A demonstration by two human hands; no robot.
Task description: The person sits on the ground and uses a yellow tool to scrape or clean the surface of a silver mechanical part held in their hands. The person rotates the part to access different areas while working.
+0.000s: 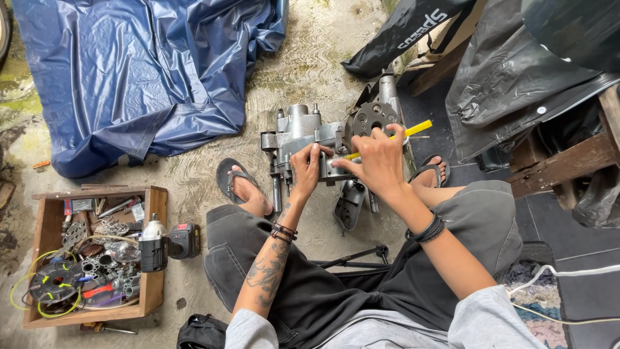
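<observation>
Rough concrete floor (194,184), stained and mossy toward the left edge. Working low, seated, knees spread, feet in sandals either side of the job.

Grey metal engine casing (303,139) on the floor between the feet, straight ahead, touching or nearly touching the left foot. Round drilled plate (373,117) on its right end.

Left hand (306,169): curled over the casing's near edge, fingers closed onto it, forearm straight out, tattooed, bands at the wrist.
Right hand (380,160): closed around a yellow-handled tool (413,129), handle sticking out up-right past the knuckles, tip hidden behind the fingers at the casing. Wrist bent inward, black bands on it.

Clearance tight on the right: black plastic sheeting (510,71) and a wooden frame (568,161) just beyond the right foot. More black sheeting close behind the casing at top. Open floor on the left between casing and blue tarp (142,71); tarp bunched, well apart from the hands.

Near left: wooden box (155,258) full of loose parts, wire and small tools. Cordless driver (154,244) lying across its right wall, battery pack (185,240) on the floor just beside. Black bag (201,333) at bottom edge, by the left elbow. Thin black rod (355,257) under the legs. White cable (555,274) running along the right, over a patterned mat (539,297).
</observation>
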